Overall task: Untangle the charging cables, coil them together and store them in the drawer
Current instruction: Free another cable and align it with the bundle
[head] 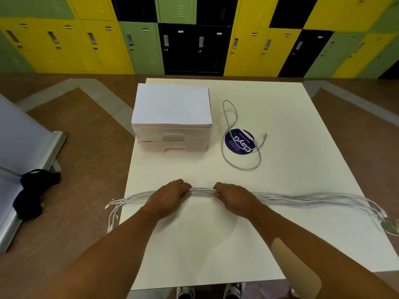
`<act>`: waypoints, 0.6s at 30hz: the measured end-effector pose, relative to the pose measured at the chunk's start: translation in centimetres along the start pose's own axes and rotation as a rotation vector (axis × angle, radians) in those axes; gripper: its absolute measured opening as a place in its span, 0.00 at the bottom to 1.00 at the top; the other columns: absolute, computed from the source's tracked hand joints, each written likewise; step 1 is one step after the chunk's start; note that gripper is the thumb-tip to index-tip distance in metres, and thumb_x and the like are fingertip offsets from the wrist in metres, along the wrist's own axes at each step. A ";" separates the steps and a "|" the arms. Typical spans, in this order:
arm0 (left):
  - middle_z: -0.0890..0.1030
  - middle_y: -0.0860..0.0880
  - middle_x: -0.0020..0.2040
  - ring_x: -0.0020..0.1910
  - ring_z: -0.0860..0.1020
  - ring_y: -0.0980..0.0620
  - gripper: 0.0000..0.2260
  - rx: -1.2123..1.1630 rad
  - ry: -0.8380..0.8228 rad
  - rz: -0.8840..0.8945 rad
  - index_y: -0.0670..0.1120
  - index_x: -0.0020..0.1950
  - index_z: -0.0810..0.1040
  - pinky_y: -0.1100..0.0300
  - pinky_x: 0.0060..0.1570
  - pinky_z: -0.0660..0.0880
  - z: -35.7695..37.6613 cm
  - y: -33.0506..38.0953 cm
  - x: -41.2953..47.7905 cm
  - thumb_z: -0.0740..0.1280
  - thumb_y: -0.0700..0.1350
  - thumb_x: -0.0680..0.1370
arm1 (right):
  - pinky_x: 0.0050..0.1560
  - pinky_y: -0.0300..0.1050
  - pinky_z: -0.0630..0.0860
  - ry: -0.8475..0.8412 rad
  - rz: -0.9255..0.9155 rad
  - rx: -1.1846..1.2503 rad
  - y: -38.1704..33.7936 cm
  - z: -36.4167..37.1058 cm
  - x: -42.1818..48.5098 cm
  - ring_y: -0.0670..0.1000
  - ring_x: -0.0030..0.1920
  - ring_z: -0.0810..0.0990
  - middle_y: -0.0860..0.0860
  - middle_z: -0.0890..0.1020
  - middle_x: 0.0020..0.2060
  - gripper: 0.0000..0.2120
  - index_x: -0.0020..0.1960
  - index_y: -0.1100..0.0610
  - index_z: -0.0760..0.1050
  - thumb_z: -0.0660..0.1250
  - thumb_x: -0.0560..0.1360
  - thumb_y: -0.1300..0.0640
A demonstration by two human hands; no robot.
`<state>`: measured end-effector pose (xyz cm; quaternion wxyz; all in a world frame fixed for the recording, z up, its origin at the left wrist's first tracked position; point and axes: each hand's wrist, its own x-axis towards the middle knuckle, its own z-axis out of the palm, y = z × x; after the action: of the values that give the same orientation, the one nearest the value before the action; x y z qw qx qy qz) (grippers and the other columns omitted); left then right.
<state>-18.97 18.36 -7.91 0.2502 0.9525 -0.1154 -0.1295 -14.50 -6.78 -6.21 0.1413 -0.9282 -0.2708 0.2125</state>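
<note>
– Lockers point(194, 35) fill the back wall, yellow, green and black. What is on the far left?
– Brown floor point(90, 134) with grey stripes. A big grey board point(19, 137) with a metal edge lies on it. A black cloth thing point(34, 193) lies by that edge.
– What is next to that?
– The white table point(280, 108). A bunch of white charging cables point(203, 190) lies across its near part, from the left edge to the right edge. The plug ends on the left hang over the table edge.
– Where is the drawer?
– The drawer box point(172, 126) stands at the back left of the table. It has two drawers, one above the other, and both look pushed in. A white sheet lies on top.
– What do the hands do?
– The left hand point(170, 195) and the right hand point(233, 197) are near each other in the middle of the bunch, palms down. Both have their fingers curled round the cables and hold them. A short bit of the bunch shows between them.
– Anything more on the right?
– One loose grey cable point(244, 169) lies in loops, right of the drawer box and apart from the bunch. It crosses a round blue sticker point(238, 141). At the far right the bunch reaches the table edge, but its ends are blurry.
</note>
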 end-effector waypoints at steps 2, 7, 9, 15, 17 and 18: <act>0.78 0.49 0.49 0.49 0.76 0.47 0.24 0.027 -0.011 0.000 0.48 0.56 0.77 0.51 0.50 0.73 0.2 0.1 -0.1 0.47 0.59 0.80 | 0.43 0.49 0.70 0.031 -0.024 -0.040 1.0 0.2 -0.8 0.55 0.44 0.77 0.52 0.80 0.46 0.09 0.54 0.52 0.69 0.53 0.84 0.49; 0.78 0.52 0.47 0.47 0.75 0.50 0.20 0.018 0.026 0.007 0.50 0.56 0.78 0.53 0.49 0.73 0.7 -0.4 -0.2 0.50 0.57 0.81 | 0.49 0.50 0.72 0.025 0.030 -0.035 2.7 -0.7 -1.4 0.54 0.50 0.75 0.51 0.78 0.49 0.09 0.57 0.52 0.71 0.55 0.83 0.50; 0.78 0.52 0.47 0.47 0.75 0.50 0.17 0.010 0.032 0.004 0.50 0.56 0.78 0.55 0.48 0.72 0.6 -0.4 -0.2 0.53 0.56 0.82 | 0.49 0.49 0.71 0.027 0.041 -0.057 3.6 -1.3 -1.9 0.54 0.51 0.75 0.52 0.78 0.49 0.09 0.57 0.53 0.71 0.55 0.83 0.51; 0.79 0.53 0.47 0.46 0.75 0.51 0.17 0.040 0.063 -0.006 0.52 0.56 0.79 0.55 0.47 0.73 0.6 -0.5 -0.7 0.53 0.56 0.81 | 0.52 0.51 0.70 0.028 0.133 -0.138 7.4 -2.9 -4.1 0.54 0.51 0.73 0.51 0.79 0.48 0.11 0.57 0.52 0.73 0.54 0.84 0.49; 0.78 0.52 0.44 0.43 0.74 0.49 0.18 0.070 0.073 -0.010 0.51 0.50 0.79 0.54 0.43 0.73 0.5 -0.2 -0.6 0.52 0.58 0.79 | 0.51 0.52 0.69 0.012 0.141 -0.128 7.7 -2.7 -4.4 0.54 0.50 0.72 0.51 0.79 0.47 0.12 0.55 0.52 0.73 0.53 0.84 0.49; 0.76 0.51 0.42 0.42 0.74 0.48 0.19 0.097 0.083 -0.008 0.50 0.47 0.79 0.54 0.41 0.74 0.4 0.0 -0.3 0.52 0.58 0.78 | 0.51 0.52 0.69 0.010 0.145 -0.126 7.6 -2.6 -4.4 0.54 0.50 0.72 0.51 0.79 0.47 0.11 0.55 0.52 0.72 0.52 0.84 0.50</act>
<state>-19.43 18.22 -8.20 0.2078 0.9685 -0.1071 -0.0853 -13.28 -15.84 -5.43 0.0685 -0.9534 -0.2150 0.2003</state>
